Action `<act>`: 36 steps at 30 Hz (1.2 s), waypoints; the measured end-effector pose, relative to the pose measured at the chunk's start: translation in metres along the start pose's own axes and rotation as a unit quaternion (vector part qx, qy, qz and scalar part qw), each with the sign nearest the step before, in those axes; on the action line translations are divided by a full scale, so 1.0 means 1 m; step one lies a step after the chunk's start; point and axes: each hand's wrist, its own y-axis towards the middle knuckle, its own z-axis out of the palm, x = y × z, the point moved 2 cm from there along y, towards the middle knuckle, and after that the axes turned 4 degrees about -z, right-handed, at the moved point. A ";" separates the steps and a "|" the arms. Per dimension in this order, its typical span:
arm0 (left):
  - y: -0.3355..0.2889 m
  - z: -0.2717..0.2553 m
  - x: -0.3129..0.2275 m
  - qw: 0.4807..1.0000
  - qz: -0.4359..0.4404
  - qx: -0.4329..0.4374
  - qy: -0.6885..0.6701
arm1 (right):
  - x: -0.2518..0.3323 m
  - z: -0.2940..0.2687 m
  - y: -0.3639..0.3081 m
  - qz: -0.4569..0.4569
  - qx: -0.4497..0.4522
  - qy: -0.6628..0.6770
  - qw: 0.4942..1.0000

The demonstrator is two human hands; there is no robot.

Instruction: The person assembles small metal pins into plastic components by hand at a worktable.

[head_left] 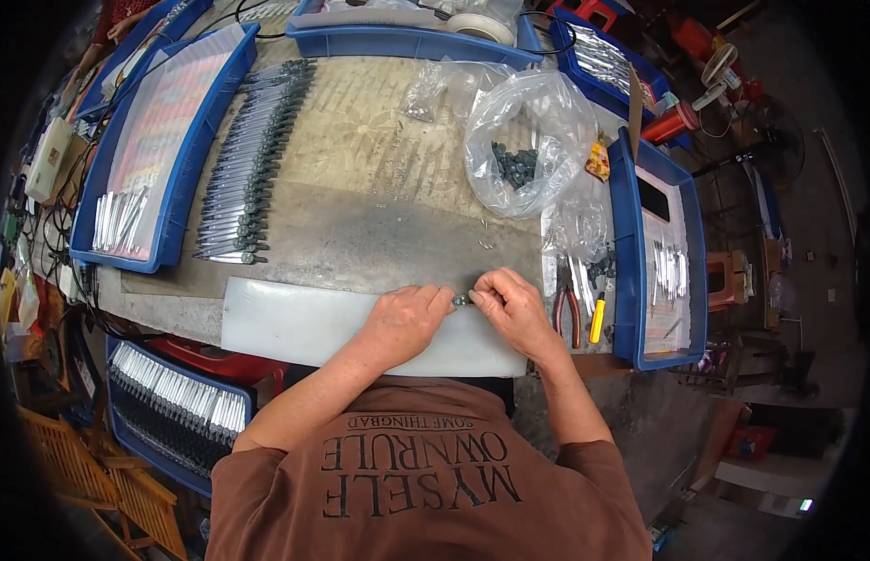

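Observation:
Over the white board (295,323) at the near table edge, my two hands meet around a small greenish, shiny piece (461,300). My left hand (407,323) pinches its left end with curled fingers. From the other side, the closed fingers of my right hand (512,309) grip it too. The fingers cover most of the piece, so its full shape is hidden. Left of centre lies a long row of slim silvery rods with dark ends (248,164). Beyond my right hand, an open clear plastic bag (491,192) holds small dark parts (516,166).
Red-handled pliers (574,318) and a yellow-handled screwdriver (598,321) lie right of my right hand. A blue tray (625,280) with silvery rods and a black phone (651,199) flanks them. Another blue tray (181,210) stands left; rod-filled blue tray (127,439) sits lower left.

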 end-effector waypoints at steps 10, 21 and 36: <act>0.003 -0.001 0.002 1.000 0.005 -0.023 -0.011 | 0.000 0.012 0.001 -0.032 -0.029 0.037 0.998; -0.002 0.001 0.001 0.999 0.012 -0.029 -0.018 | 0.000 0.020 -0.004 -0.014 -0.038 0.019 0.999; -0.005 0.006 0.001 0.998 0.041 -0.047 -0.023 | 0.001 0.020 -0.008 -0.042 -0.053 0.019 0.998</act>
